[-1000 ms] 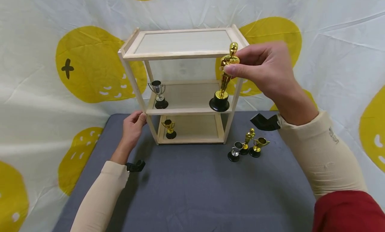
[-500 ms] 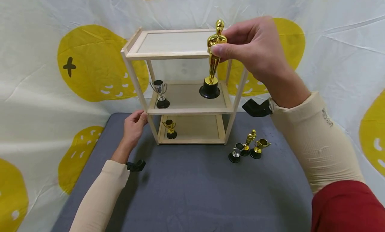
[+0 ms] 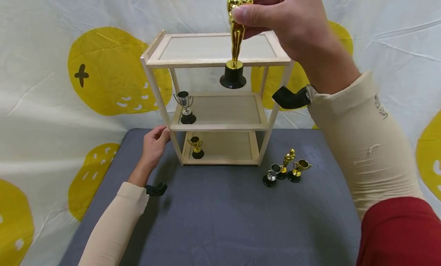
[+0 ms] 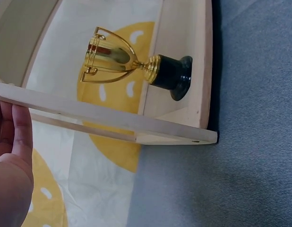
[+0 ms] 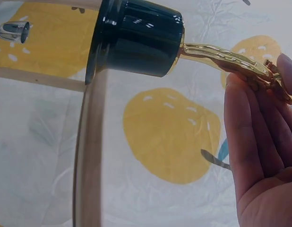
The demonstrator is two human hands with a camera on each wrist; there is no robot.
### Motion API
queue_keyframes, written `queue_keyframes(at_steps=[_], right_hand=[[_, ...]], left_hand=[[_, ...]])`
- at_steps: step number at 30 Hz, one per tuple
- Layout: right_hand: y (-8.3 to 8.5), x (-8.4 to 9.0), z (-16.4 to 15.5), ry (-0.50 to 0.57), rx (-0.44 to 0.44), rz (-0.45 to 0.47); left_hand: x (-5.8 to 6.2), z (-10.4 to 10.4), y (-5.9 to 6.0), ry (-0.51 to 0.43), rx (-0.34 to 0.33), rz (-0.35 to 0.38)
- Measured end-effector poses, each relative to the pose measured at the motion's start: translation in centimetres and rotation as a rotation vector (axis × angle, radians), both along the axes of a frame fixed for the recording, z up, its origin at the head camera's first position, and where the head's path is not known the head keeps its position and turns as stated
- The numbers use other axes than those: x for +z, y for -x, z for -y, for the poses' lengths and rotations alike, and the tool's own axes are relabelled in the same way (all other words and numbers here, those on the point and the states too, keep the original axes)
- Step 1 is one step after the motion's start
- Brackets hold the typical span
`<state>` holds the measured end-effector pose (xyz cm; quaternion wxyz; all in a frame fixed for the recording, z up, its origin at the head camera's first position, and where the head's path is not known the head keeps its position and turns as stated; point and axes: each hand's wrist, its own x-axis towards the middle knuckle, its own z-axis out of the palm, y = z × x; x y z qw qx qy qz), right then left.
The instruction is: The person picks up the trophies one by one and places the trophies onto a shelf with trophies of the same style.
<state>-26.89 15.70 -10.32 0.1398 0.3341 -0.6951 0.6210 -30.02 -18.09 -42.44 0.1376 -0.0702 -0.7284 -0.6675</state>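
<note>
A gold figurine trophy on a black base is pinched upright between the thumb and fingers of my right hand. It is held up in front of the top board of a wooden shelf rack, its head cut off by the upper edge of the head view. In the right wrist view, the figurine's black base is seen large beside the rack's edge. My left hand grips the rack's left front post at middle-shelf height. A silver cup trophy stands on the middle shelf's left side, a small gold cup trophy on the bottom shelf.
On the grey table cover, right of the rack, stand a small silver cup, a smaller gold figurine and a gold cup, close together. A white curtain with yellow shapes hangs behind.
My right hand has lifted the figurine trophy and moved it left, from in front of the middle shelf to top-board height. My left hand stays on the post.
</note>
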Motion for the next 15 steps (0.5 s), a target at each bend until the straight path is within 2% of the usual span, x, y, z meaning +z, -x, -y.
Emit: queue_keyframes(at_steps=[9, 13, 15], right_hand=[[1.3, 1.7, 1.2, -0.151, -0.006, -0.078], [1.7, 2.5, 1.7, -0.146, 0.033, -0.101], [1.7, 2.9, 2.0, -0.147, 0.023, -0.084]], left_hand=[[-0.1, -0.1, 0.0, -0.004, -0.012, -0.007], [-0.1, -0.1, 0.0, -0.010, -0.025, -0.007], [0.0, -0.2, 0.0, -0.010, -0.027, -0.007]])
